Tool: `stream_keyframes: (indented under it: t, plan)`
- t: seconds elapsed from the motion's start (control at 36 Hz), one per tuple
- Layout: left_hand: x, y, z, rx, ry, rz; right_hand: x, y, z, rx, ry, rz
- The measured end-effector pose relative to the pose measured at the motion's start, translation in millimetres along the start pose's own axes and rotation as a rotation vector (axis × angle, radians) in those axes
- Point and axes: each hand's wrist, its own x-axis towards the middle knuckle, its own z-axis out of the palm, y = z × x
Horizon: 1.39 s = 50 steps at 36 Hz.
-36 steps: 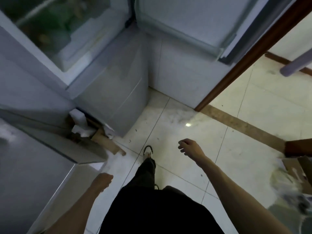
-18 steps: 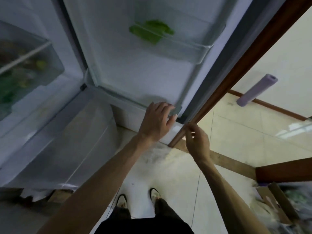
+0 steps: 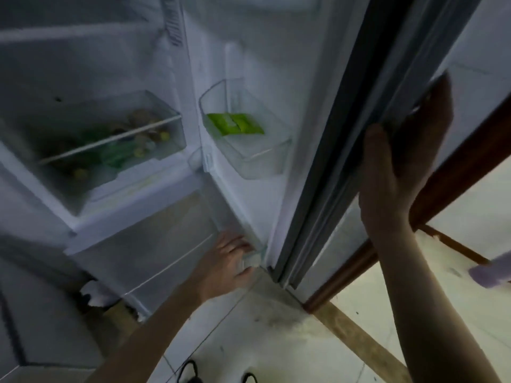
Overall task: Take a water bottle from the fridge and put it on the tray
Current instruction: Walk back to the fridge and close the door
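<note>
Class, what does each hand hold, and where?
Right hand: fridge door, by its outer edge. Left hand: at the door's bottom corner; hold cannot be told.

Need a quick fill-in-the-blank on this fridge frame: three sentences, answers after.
1. The right hand grips the edge of the fridge door, which stands ____.
2. The packet lying in the clear door bin is ____ in colour.
3. The left hand reaches low, to the ____ of the fridge door.

Missing words: open; green; bottom.
</note>
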Motion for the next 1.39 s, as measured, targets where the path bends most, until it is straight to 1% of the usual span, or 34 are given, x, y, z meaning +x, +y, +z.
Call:
stream_keyframes:
  t: [0.06, 0.08, 0.14, 0.17, 0.22, 0.25, 0.28, 0.31, 0.39, 0.44, 0.5, 0.56, 0.64, 0.72, 0.81, 0.89, 1.03, 1.14, 1.28, 1.39]
  plan:
    - [-25, -11, -15, -0.017, -0.09, -0.119, -29, -32, -14, 0.091, -0.077, 0.042]
    - [-36, -16, -23, -0.028, -0.13, -0.169, -33, -35, -4, 0.203, -0.13, 0.023]
    - [-57, -29, -43, -0.072, -0.217, -0.262, -76, -104, 74, 0.374, -0.262, 0.054]
    - [-67, -36, -55, -0.113, -0.249, -0.322, -89, -133, 114, 0.419, -0.341, 0.033]
    - [-83, -52, -82, -0.211, -0.222, -0.46, -120, -177, 168, 0.413, -0.406, 0.027]
    - [-91, -61, -98, -0.258, -0.168, -0.524, -126, -185, 179, 0.461, -0.392, 0.054]
    - [-98, -70, -115, -0.295, -0.088, -0.589, -131, -196, 193, 0.429, -0.398, 0.044]
    - [-103, -79, -133, -0.331, 0.026, -0.654, -133, -202, 206, 0.405, -0.38, 0.015]
    - [-110, -111, -192, -0.506, 0.499, -0.844, -141, -238, 251, 0.381, -0.315, -0.04]
    - [-109, -138, -235, -0.611, 0.765, -0.905, -151, -262, 284, 0.398, -0.287, -0.091]
    - [-106, -166, -276, -0.732, 0.938, -0.922, -157, -276, 318, 0.383, -0.252, -0.118]
    - [-101, -194, -313, -0.784, 1.029, -0.925, -167, -291, 355, 0.348, -0.244, -0.129]
    - [-91, -229, -353, -0.852, 1.011, -0.916, -180, -314, 405, 0.249, -0.262, -0.122]
    - [-77, -257, -374, -0.977, 0.916, -0.904, -190, -327, 453, 0.14, -0.289, -0.152]
    - [-62, -280, -381, -1.083, 0.81, -0.881, -195, -334, 501, 0.052, -0.285, -0.173]
    - [-57, -298, -384, -1.085, 0.768, -0.812, -199, -340, 543, -0.019, -0.264, -0.163]
    - [-67, -328, -384, -1.21, 0.679, -0.734, -201, -343, 594, -0.103, -0.269, -0.132]
    - [-69, -337, -386, -1.302, 0.627, -0.725, -201, -344, 617, -0.135, -0.234, -0.106]
    - [-69, -345, -381, -1.349, 0.636, -0.733, -204, -341, 622, -0.138, -0.187, -0.125]
    - [-68, -344, -378, -1.322, 0.659, -0.72, -201, -343, 616, -0.143, -0.241, -0.112]
